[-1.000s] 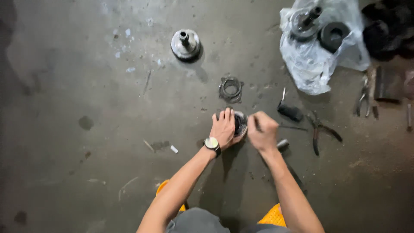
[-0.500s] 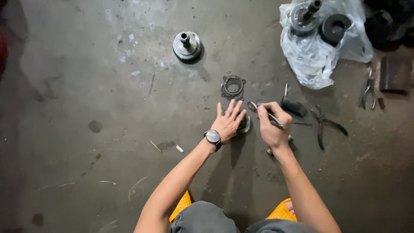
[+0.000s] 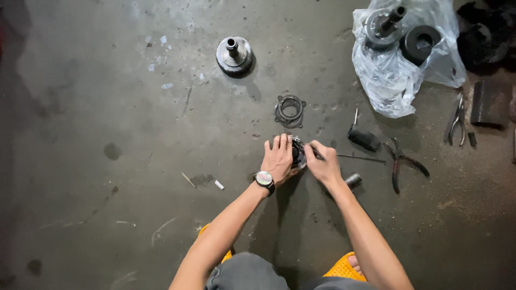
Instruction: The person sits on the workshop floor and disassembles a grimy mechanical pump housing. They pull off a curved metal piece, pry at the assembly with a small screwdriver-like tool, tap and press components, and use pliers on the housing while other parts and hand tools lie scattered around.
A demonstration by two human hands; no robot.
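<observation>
Your left hand [image 3: 279, 158], with a dark watch [image 3: 264, 179] at the wrist, lies flat with fingers spread on a small round metal part [image 3: 297, 153] resting on the grey concrete floor [image 3: 134, 134]; it presses the part down rather than closing around it. Your right hand [image 3: 324, 166] is curled shut around a thin metal rod [image 3: 357, 158], whose near end meets the round part while the far end points away to the right of it. Just above the round part lies a loose ring of wire and metal [image 3: 290, 110]. Farther up and to its left stands a round flanged piece with a short shaft [image 3: 234, 53]. To the right of the round part sit a black handle [image 3: 364, 139] and dark pliers [image 3: 400, 161], and a small cylinder [image 3: 352, 179] lies just beside your right wrist. Well up and right of the part, a clear plastic bag [image 3: 387, 80] carries more heavy metal pieces. Silver pliers [image 3: 457, 121] lie beyond it.
</observation>
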